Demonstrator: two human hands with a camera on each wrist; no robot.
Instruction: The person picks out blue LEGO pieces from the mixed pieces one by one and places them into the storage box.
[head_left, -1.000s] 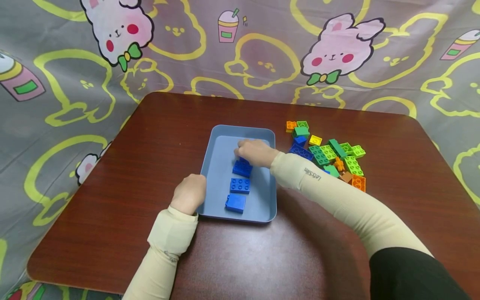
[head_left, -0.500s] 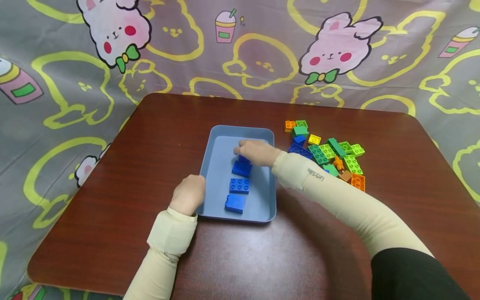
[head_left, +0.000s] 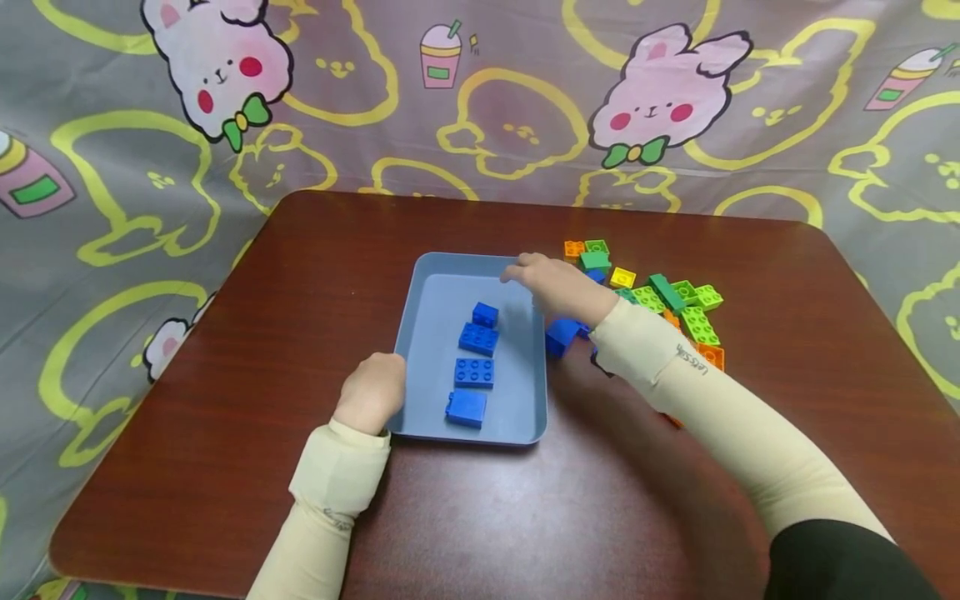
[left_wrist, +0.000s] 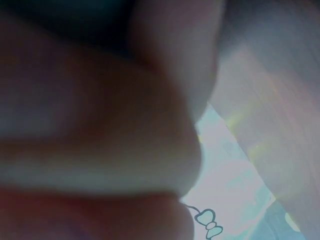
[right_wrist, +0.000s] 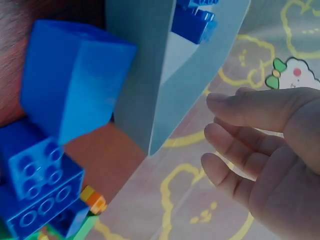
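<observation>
A grey-blue tray [head_left: 517, 383] holds several blue toy bricks in a rough column: a small one [head_left: 485, 315] at the far end, two studded ones, and a block [head_left: 467, 408] lying on its side nearest me. My left hand [head_left: 372, 390] grips the tray's left rim with curled fingers; its blurred fingers [left_wrist: 100, 125] fill most of the left wrist view. Over the tray's far right rim hovers my right hand [head_left: 558, 283], fingers loosely bent and nothing between them, as the right wrist view confirms. Just outside the right wall sits a blue sloped brick [right_wrist: 75, 80].
Right of the tray lies a loose pile of green [head_left: 663, 293], yellow [head_left: 622, 278], orange [head_left: 573, 249] and blue bricks, partly hidden behind my right forearm. The brown table [head_left: 315, 275] meets a patterned cloth [head_left: 480, 125] at the back.
My right hand has released the small blue brick at the far end of the column and moved right, up to the tray's rim. My left hand stays on the tray.
</observation>
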